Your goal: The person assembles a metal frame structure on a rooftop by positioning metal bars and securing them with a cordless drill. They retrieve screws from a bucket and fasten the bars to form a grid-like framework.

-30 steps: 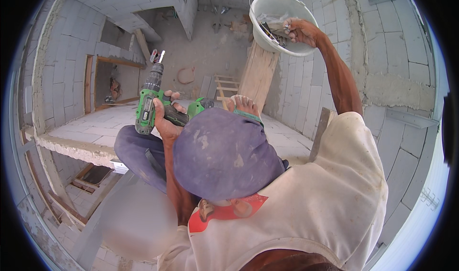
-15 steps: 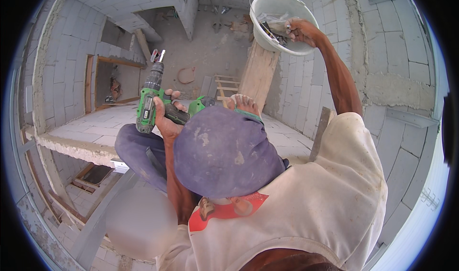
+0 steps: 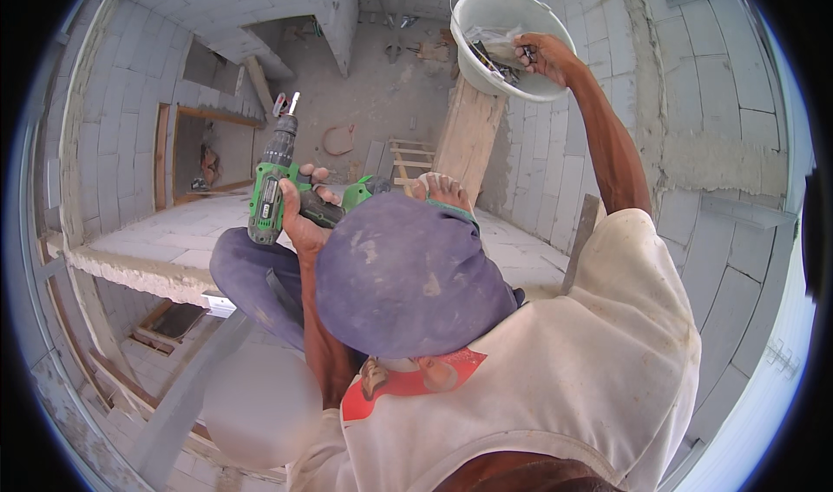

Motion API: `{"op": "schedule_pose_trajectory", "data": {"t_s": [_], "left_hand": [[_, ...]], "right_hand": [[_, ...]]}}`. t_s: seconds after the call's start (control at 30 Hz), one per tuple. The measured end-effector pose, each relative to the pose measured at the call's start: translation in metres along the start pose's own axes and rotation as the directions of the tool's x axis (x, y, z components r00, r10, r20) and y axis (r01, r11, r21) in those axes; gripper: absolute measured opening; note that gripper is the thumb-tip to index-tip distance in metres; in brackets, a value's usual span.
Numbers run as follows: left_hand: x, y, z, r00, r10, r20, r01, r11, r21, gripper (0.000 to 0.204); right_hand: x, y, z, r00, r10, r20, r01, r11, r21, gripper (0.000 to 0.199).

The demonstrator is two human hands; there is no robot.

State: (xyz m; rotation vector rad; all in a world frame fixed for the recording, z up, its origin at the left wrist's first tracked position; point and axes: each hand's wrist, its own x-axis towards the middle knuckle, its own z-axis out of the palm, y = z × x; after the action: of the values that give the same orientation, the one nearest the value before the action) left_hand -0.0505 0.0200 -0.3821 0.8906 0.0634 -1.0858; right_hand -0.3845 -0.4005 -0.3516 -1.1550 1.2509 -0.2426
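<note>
I take the wooden plank (image 3: 468, 127), which leans up the block wall (image 3: 694, 101), as my mark. At the plank's upper end sits a white bucket (image 3: 495, 23), and the right hand (image 3: 542, 56) is inside its rim, fingers pinched on small dark pieces among a clear plastic bag (image 3: 495, 41) and loose dark fasteners; whether anything is truly gripped between the fingertips I cannot tell. Left of the plank, the left hand (image 3: 299, 219) is clenched around the grip of a green and black cordless drill (image 3: 271, 184), which points upward with its bit toward the far floor. On the drill's green body I see a long dark label panel running along its side; I cannot tell more about it. A bare foot (image 3: 441, 190) rests just at the plank's lower end, on a pale ledge (image 3: 165, 249) of blocks that runs off to the left of the plank. Below the plank in my view, a purple cap (image 3: 408, 275) covers the head, with a cream shirt (image 3: 555, 370) beneath it bearing a red printed patch (image 3: 416, 377) at the collar. A wooden door frame (image 3: 169, 158) stands well left of the plank, in the far wall.
</note>
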Motion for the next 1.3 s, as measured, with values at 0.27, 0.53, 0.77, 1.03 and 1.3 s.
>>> {"op": "schedule_pose_trajectory", "data": {"t_s": [0.27, 0.53, 0.77, 1.03, 1.3], "left_hand": [[-0.004, 0.0, 0.009, 0.998, -0.03, -0.062, 0.029, 1.0, -0.01, 0.05], [-0.001, -0.002, 0.0, 0.998, -0.024, -0.065, 0.025, 1.0, 0.012, 0.05], [-0.003, 0.003, -0.003, 0.999, -0.004, -0.043, 0.004, 1.0, -0.005, 0.05], [0.002, 0.001, -0.016, 0.991, 0.003, 0.132, 0.003, 0.999, -0.045, 0.052], [-0.005, 0.003, 0.002, 0.987, 0.016, 0.157, -0.005, 0.997, -0.071, 0.052]], "right_hand": [[0.04, 0.035, 0.006, 0.936, -0.32, 0.149, 0.154, -0.008, -0.988, 0.026], [0.056, 0.045, 0.016, 0.941, -0.318, 0.117, 0.097, -0.078, -0.992, 0.027], [0.047, 0.037, 0.02, 0.956, -0.227, 0.187, 0.183, -0.039, -0.982, 0.023], [-0.006, -0.003, 0.003, 0.977, -0.179, 0.119, 0.178, 0.984, 0.018, 0.012], [-0.059, -0.041, 0.044, 0.93, -0.311, 0.198, 0.269, 0.939, 0.213, 0.012]]}}
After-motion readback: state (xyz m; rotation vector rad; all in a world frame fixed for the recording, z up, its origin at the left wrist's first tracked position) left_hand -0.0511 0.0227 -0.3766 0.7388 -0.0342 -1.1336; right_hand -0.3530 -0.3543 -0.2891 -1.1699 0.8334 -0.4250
